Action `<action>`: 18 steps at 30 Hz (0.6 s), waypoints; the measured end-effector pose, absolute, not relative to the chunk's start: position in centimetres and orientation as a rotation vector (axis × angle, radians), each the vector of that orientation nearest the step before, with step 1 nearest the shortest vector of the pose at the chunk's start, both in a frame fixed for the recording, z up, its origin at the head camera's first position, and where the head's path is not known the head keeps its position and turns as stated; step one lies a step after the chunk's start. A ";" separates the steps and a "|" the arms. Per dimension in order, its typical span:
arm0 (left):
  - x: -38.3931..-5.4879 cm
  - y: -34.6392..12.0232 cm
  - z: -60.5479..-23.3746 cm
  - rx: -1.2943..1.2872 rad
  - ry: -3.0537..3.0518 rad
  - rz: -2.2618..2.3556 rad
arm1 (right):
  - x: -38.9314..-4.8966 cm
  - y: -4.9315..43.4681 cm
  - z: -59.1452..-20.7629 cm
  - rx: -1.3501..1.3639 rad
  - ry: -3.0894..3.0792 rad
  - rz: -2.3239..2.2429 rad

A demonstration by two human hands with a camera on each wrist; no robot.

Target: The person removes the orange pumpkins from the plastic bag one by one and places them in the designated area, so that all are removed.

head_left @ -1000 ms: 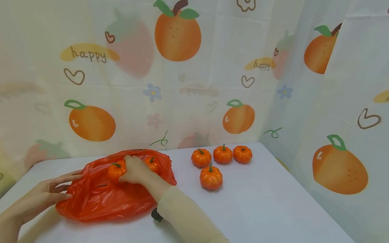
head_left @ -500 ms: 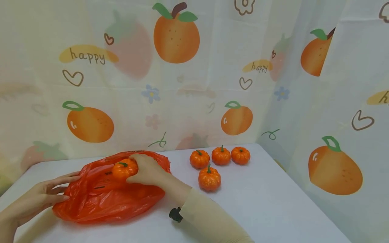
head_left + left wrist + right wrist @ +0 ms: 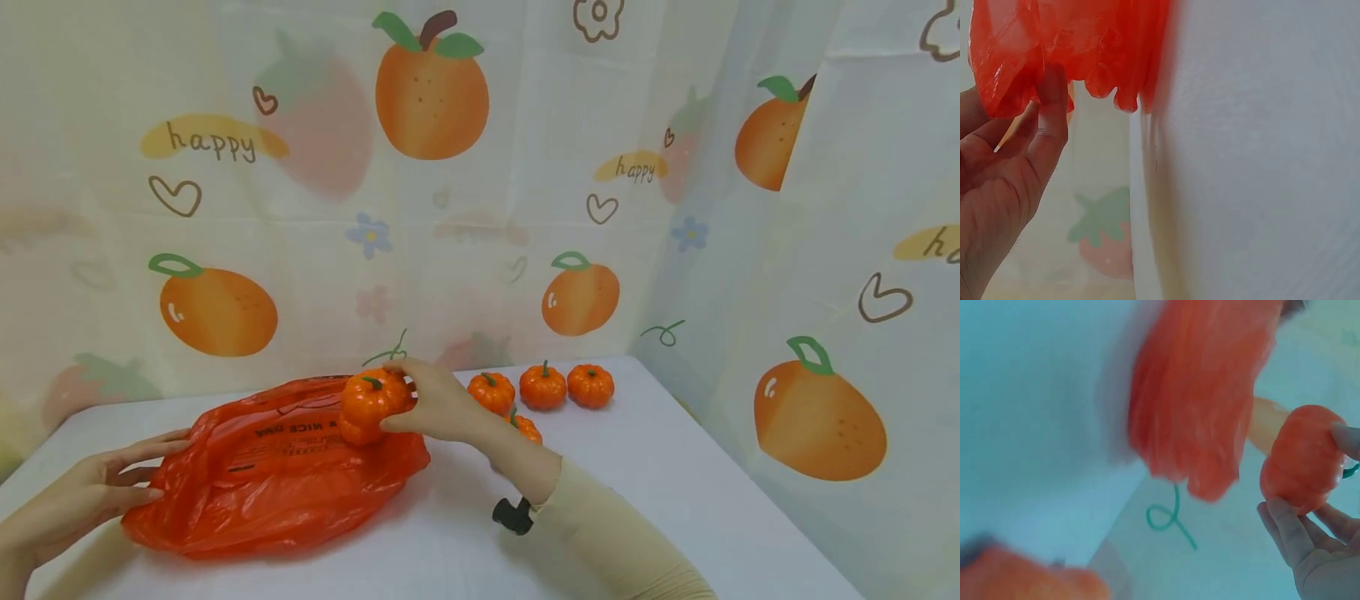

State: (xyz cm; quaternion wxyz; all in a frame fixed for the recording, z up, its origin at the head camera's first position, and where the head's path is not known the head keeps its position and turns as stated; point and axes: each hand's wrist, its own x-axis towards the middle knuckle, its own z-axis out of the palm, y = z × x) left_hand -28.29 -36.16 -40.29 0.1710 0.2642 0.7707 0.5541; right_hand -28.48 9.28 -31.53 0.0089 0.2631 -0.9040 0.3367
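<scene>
My right hand [image 3: 442,404] grips a small orange pumpkin [image 3: 371,396] with a green stem, above the right end of a red plastic bag [image 3: 255,467]. The right wrist view shows the same pumpkin [image 3: 1307,459] between thumb and fingers, apart from the bag [image 3: 1194,394]. Another orange rounded shape shows just below it at the bag's mouth, mostly hidden. My left hand [image 3: 90,496] holds the bag's left end. In the left wrist view, a fold of the bag [image 3: 1007,69] lies between the thumb and fingers of the left hand [image 3: 1010,175].
On the white table [image 3: 645,483], three pumpkins stand in a back row: left [image 3: 491,392], middle [image 3: 542,387] and right [image 3: 591,386]. A fourth pumpkin [image 3: 528,429] in front is partly covered by my right forearm. A fruit-print curtain [image 3: 450,208] hangs behind.
My right hand has lifted the pumpkin out of the bag and carried it rightward. The left hand stays at the bag's left end. The head view has shifted slightly.
</scene>
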 end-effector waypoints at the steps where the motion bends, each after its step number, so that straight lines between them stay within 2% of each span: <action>1: -28.3 -36.2 -40.3 0.741 2.189 1.572 | -28.4 10.0 -31.3 0.828 -2.809 1.083; 8: -28.3 -36.2 -40.1 0.727 2.173 1.563 | -28.0 14.0 -30.9 0.727 -2.754 1.255; 18: -28.3 -36.0 -40.0 0.650 2.228 1.496 | -27.2 19.0 -30.5 0.551 -2.729 1.255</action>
